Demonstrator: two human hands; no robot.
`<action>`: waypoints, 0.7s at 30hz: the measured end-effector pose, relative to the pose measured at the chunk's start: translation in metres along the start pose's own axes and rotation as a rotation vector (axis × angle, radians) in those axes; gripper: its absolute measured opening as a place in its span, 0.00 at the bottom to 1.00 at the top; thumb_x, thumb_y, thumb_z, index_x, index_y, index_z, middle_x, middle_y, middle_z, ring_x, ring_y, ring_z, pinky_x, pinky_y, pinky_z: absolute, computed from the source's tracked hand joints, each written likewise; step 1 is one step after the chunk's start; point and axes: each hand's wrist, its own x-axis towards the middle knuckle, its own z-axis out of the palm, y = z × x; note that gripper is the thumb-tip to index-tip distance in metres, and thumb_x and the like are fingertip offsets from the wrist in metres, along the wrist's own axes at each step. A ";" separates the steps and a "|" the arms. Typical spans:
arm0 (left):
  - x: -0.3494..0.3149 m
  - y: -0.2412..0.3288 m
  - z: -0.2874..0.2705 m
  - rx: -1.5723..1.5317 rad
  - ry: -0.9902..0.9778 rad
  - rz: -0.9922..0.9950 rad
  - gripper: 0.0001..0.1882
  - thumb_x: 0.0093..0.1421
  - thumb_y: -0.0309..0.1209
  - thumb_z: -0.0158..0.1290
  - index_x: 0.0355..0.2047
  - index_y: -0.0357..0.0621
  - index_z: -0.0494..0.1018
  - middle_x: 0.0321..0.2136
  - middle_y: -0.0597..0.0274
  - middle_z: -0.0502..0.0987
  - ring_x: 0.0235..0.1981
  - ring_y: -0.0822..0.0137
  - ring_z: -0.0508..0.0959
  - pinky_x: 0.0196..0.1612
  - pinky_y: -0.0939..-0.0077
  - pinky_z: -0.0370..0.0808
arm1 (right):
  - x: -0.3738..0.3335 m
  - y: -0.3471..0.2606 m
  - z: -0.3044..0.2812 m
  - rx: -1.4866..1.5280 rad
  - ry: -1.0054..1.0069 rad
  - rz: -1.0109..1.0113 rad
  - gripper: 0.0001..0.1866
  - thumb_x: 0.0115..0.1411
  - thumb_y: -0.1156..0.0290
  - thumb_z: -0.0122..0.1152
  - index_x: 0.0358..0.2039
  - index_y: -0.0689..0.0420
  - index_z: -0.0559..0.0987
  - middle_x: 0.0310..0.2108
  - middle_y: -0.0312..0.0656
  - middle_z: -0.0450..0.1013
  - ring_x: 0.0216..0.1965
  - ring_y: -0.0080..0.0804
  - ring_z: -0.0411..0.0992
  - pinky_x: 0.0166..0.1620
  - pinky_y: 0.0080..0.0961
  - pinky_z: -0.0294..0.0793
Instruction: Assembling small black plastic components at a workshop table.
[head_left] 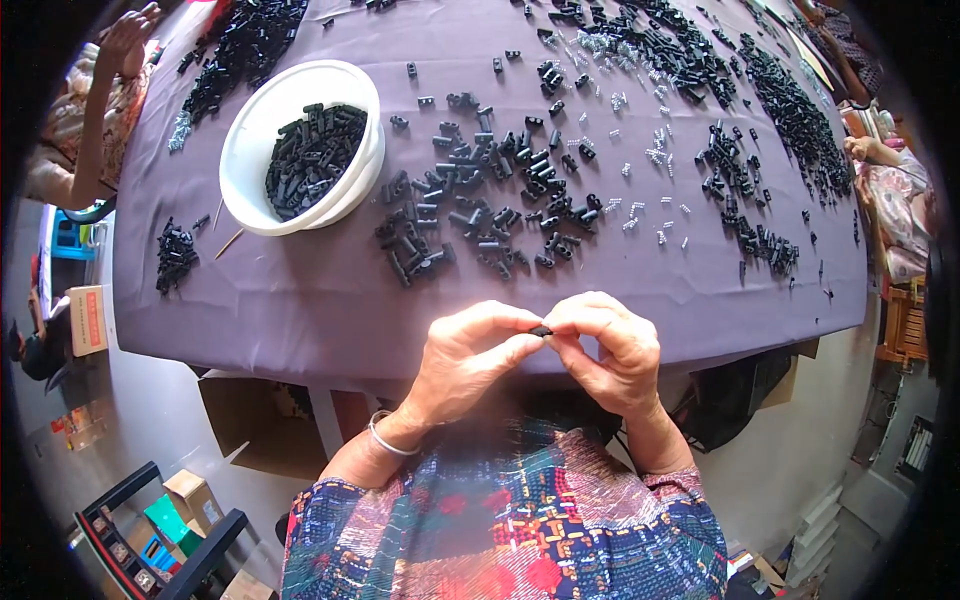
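Observation:
My left hand (470, 355) pinches a small black plastic part (541, 331) between thumb and forefinger. From the other side, my right hand (612, 352) closes its fingertips on the same part, so the two hands meet just above the table's near edge. Beyond them lies a loose heap of black plastic pieces (490, 190), some tube-shaped. To the right of the heap, small silvery springs (655, 155) are scattered. The exact shape of the held part is mostly hidden by my fingers.
A white bucket (235, 170) of black parts stands left on the purple-grey tablecloth (330, 290). Beside it are a thin wooden stick (229, 244) and a small black pile (176, 257). More black pieces (745, 215) lie right. Other people's arms (100, 100) show at the far sides.

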 end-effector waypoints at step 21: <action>-0.001 -0.001 -0.001 0.086 0.025 -0.002 0.07 0.59 0.24 0.58 0.37 0.37 0.76 0.32 0.68 0.78 0.35 0.79 0.74 0.41 0.82 0.73 | 0.024 0.050 -0.012 -0.695 0.160 -0.120 0.12 0.48 0.80 0.65 0.35 0.58 0.78 0.28 0.41 0.72 0.30 0.38 0.72 0.32 0.33 0.72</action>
